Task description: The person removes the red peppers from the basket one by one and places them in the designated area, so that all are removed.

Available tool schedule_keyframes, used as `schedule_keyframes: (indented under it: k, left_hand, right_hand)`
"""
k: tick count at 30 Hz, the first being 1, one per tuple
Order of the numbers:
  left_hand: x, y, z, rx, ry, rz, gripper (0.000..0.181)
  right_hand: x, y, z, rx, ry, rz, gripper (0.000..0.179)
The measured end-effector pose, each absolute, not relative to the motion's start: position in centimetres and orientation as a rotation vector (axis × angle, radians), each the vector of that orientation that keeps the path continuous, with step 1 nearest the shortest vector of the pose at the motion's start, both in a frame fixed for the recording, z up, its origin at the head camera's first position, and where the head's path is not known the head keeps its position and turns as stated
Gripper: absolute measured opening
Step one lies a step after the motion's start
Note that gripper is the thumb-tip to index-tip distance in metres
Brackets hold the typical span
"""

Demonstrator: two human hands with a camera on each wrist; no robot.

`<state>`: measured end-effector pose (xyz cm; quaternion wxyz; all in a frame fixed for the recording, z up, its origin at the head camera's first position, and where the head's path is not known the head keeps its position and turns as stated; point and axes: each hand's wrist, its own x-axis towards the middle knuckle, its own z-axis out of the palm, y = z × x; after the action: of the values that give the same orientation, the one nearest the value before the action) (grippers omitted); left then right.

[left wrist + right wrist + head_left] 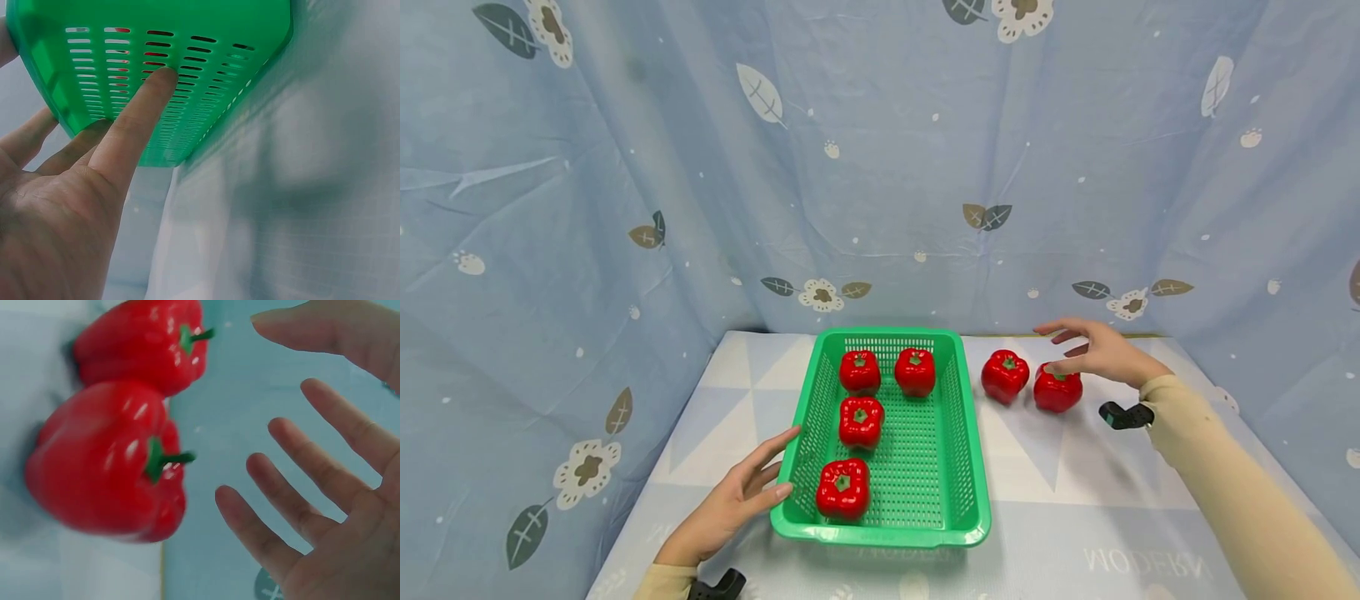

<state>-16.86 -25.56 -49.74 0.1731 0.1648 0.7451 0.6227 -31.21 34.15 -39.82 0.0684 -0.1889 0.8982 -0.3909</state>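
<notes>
My left hand (730,500) rests its fingers against the left side of a green plastic basket (973,467). In the left wrist view, a fingertip of the left hand (69,194) touches the slotted wall. Several red bell peppers are in the basket, one of them a bell pepper (843,489) at the near left. To the basket's right, my right hand (1105,354) hovers over a red bell pepper (1057,393), fingers spread, holding nothing. Another bell pepper (1005,376) stands just left of it. The right wrist view shows both peppers with green stems, apart from the right hand (337,506).
The basket stands on a table (1030,533) covered with a pale patterned cloth. A blue curtain (880,167) with leaf and flower prints hangs behind the table and along both sides.
</notes>
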Motion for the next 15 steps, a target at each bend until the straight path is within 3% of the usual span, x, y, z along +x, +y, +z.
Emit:
schedule_keyframes:
  k: [15]
  left_hand:
    - [-17.1, -25.6, -49.9, 0.457, 2.115, 1.778, 0.072]
  right_hand:
    - [-31.1, 30.7, -37.0, -0.693, 2.6, -1.303, 0.066]
